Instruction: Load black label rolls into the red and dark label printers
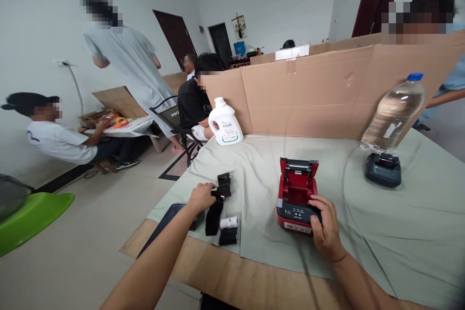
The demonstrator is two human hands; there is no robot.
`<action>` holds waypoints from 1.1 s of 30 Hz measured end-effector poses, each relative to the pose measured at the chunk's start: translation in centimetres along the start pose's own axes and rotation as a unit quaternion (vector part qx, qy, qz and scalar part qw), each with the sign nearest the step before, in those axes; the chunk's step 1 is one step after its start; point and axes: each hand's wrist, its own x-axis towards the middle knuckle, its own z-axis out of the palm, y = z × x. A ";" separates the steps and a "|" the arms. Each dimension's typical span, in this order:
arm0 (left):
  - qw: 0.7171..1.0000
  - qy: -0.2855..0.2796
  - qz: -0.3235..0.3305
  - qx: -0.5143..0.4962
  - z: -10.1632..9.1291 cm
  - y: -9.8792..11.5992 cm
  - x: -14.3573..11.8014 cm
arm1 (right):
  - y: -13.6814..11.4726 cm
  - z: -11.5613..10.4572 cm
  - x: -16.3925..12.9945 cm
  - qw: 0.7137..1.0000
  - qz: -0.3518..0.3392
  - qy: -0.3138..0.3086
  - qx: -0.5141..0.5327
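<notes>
A red and black label printer stands on the cloth with its lid raised and its red compartment exposed. My right hand grips its right front corner, thumb at the front and fingers over the top. My left hand is at a group of small black rolls, fingertips closed on a black roll; the thumb is mostly hidden. Another black roll lies just beyond it, and a black strip extends toward me. Nearer the table edge are a white roll and a black roll.
A white jug stands at the back left. Behind a dark small device, a clear bottle stands at right. A cardboard wall borders the far side. A dark blue flat object lies under my left forearm. Several people are around.
</notes>
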 end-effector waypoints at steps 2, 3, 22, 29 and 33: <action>0.999 -0.009 0.029 0.029 0.1 0.2 -1.6 | -0.1 0.0 0.0 1.000 0.001 0.002 -0.002; 0.998 -0.009 0.042 0.044 0.0 0.4 -2.2 | -0.1 0.0 0.0 1.000 0.002 0.003 -0.003; 0.730 -0.345 0.214 -0.549 -7.3 17.5 -7.7 | -0.4 0.0 0.1 1.000 -0.001 0.007 -0.007; 0.900 -0.129 0.276 -0.310 -1.6 24.1 -3.5 | -0.5 0.2 0.0 1.000 0.016 0.016 0.008; 0.924 -0.070 0.310 -0.211 -1.2 24.9 -3.3 | -0.7 0.1 0.2 1.000 -0.011 0.009 0.001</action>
